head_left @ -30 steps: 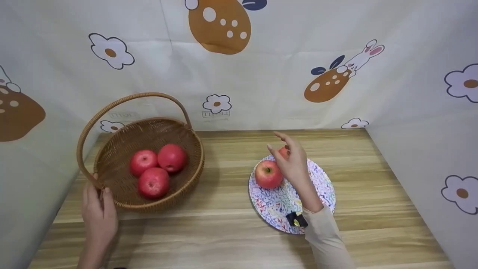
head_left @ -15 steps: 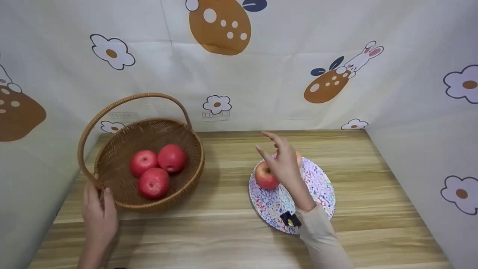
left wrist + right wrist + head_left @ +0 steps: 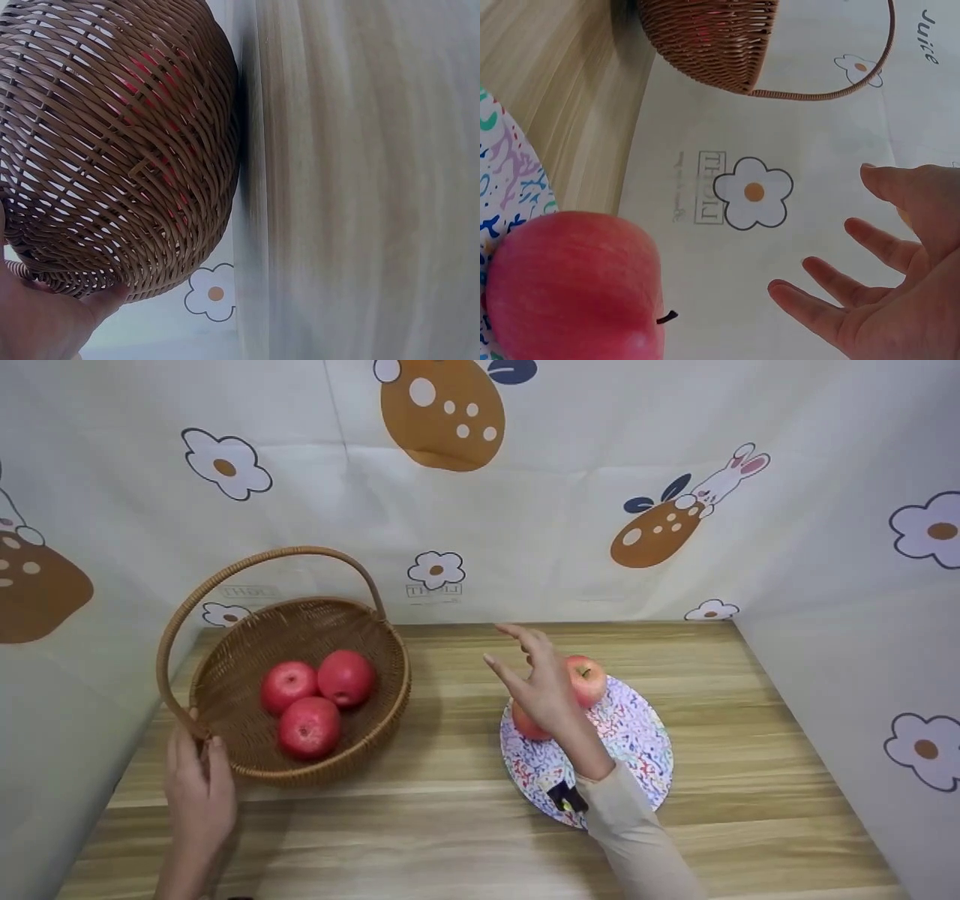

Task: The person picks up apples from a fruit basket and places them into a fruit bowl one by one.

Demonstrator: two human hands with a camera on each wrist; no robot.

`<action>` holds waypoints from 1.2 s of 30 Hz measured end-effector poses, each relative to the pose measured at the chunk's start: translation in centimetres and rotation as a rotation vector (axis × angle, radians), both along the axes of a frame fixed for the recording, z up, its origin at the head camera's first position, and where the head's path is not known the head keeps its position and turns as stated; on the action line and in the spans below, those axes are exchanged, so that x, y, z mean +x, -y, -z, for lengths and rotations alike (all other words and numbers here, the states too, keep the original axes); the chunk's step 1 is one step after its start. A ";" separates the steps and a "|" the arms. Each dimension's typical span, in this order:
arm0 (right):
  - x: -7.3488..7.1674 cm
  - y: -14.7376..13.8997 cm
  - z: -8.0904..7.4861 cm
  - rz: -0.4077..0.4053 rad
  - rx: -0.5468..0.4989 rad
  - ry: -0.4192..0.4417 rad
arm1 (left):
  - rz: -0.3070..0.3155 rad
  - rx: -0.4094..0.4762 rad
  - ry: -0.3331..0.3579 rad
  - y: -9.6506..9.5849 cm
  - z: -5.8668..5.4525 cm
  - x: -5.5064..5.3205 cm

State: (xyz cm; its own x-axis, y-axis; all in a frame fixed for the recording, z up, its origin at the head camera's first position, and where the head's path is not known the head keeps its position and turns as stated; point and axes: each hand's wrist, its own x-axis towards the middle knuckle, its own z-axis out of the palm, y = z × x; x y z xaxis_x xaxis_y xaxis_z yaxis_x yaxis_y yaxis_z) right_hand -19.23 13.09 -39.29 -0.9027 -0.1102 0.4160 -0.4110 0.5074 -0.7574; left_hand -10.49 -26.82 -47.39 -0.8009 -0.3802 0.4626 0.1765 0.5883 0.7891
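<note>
My left hand (image 3: 199, 787) grips the near left rim of a brown wicker basket (image 3: 255, 637), thumb and fingers around the base of its arched handle. Inside the basket three red apples (image 3: 309, 727) lie close together. On the right, my right hand (image 3: 544, 690) hovers over a round plate (image 3: 637, 727) with a colourful squiggle pattern, its fingers spread and holding nothing. Two apples sit on that plate: a red-yellow apple (image 3: 589, 679) at the back, and a nearer apple (image 3: 527, 726) partly hidden under the hand. The right wrist view shows one apple (image 3: 577, 289) large, apart from the fingers.
A wood-grain table (image 3: 450, 810) carries the basket and the plate. Pale curtains (image 3: 540, 525) printed with flowers and rabbits close in the back and both sides. A small black piece (image 3: 567, 797) sits at the right cuff, above the plate.
My right hand has moved left across the plate, uncovering the back apple and covering more of the nearer one. The left hand and basket have stayed in place.
</note>
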 end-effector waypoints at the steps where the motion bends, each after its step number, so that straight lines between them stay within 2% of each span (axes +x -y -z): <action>1: 0.0 0.2 -0.1 -0.005 0.005 -0.001 | -0.001 0.000 0.001 0.0 0.0 0.0; 13: 0.0 2.2 -0.5 -0.075 0.057 0.064 | 0.010 0.015 -0.008 -0.1 -0.1 -0.1; 19: -0.2 3.2 -0.5 -0.123 0.043 0.037 | 0.010 0.014 -0.018 -0.1 -0.1 -0.2; 28: -0.4 4.3 -0.5 -0.217 0.094 -0.007 | 0.019 0.008 -0.028 -0.2 0.0 -0.2; 36: -0.3 5.3 -0.5 -0.289 0.120 0.014 | 0.005 0.013 -0.003 -0.1 0.0 -0.1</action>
